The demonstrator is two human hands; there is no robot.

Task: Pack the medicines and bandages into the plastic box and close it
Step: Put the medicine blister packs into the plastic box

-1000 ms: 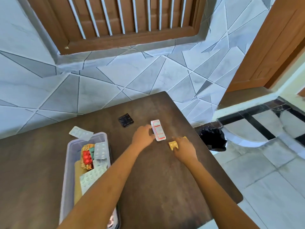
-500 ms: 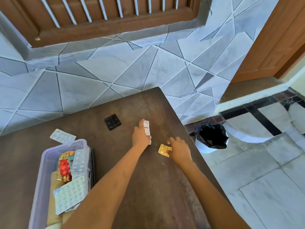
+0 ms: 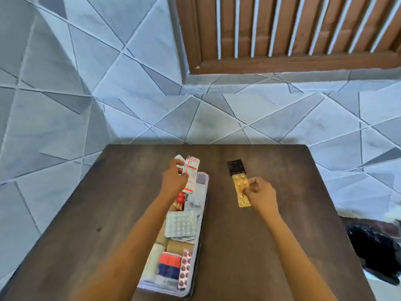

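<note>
A clear plastic box (image 3: 203, 193) lies open on the dark table, filled with several blister strips, bandage rolls and small packs. Over its far end my left hand (image 3: 174, 181) grips a white carton with red print (image 3: 191, 173), held upright above the box. To the right of the box my right hand (image 3: 260, 195) pinches a yellow blister strip (image 3: 241, 190) just above the table. A black blister strip (image 3: 236, 167) lies flat on the table beyond the yellow one. A pale blister strip (image 3: 179, 157) peeks out behind my left hand.
The brown table (image 3: 271, 246) stands against a tiled wall under a wooden barred window (image 3: 293, 33). A bin with a black bag (image 3: 373, 253) stands on the floor off the table's right edge.
My left hand lifted the white carton off the table and carried it over the box. My right hand picked up the yellow strip. The camera swung left.
</note>
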